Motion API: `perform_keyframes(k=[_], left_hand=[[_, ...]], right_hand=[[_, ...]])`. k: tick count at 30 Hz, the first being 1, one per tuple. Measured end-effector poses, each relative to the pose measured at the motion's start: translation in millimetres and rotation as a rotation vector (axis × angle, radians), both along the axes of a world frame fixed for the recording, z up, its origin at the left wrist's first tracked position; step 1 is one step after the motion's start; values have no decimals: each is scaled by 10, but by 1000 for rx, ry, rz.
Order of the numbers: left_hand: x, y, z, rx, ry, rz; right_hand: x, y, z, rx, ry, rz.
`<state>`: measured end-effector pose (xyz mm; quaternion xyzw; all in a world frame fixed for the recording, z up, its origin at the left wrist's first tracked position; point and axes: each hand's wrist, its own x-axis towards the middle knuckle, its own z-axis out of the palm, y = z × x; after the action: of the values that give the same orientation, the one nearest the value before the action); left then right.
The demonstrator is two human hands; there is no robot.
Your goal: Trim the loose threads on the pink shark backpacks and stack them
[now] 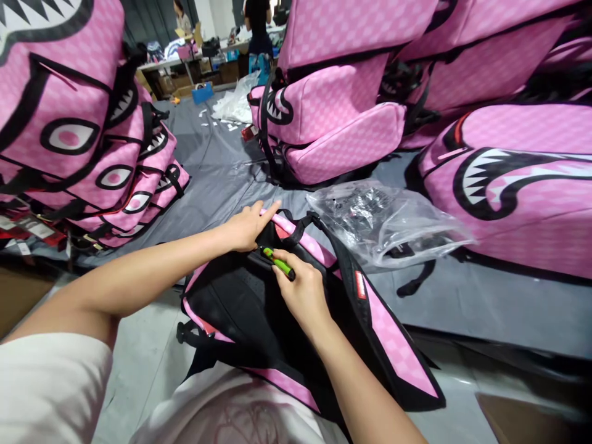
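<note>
A black and pink backpack (259,308) lies across the table's front edge, against the person's body, its black side up. My left hand (247,228) is at its far edge, thumb and fingers closed on the black fabric, with one finger stretched out over the pink trim. My right hand (300,287) is closed around a green and black tool (283,266), whose front end meets the black fabric just beside my left hand. What the tool's tip touches is too small to tell. A shoulder strap with a red label (360,285) runs along the right side.
Stacked pink shark-mouth backpacks stand on the left (69,135), behind (342,142) and on the right (531,185) of the grey-covered table (462,308). A clear plastic bag (379,222) with dark parts lies right of the hands. Farther back are a blue box (202,92) and two people.
</note>
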<state>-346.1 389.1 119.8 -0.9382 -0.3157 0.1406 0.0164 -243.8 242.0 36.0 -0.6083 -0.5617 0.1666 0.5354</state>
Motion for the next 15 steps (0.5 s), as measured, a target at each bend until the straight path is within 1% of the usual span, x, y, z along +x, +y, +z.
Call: perform_keyframes(k=[3,8,11,15], left_hand=[[-8,52,29,-55,15,-19],[-32,148,1,-140,-26,-41],[-47,144,-15,-143,-52,-16],[-58,103,-30,-119,-92,29]], right_hand=[[4,-27,-10,15,-21,-2],[18,-83,-12,36,-80,-14],[39,-84,-7,18,-93,-4],[18,-5,-3,-7,-93,3]])
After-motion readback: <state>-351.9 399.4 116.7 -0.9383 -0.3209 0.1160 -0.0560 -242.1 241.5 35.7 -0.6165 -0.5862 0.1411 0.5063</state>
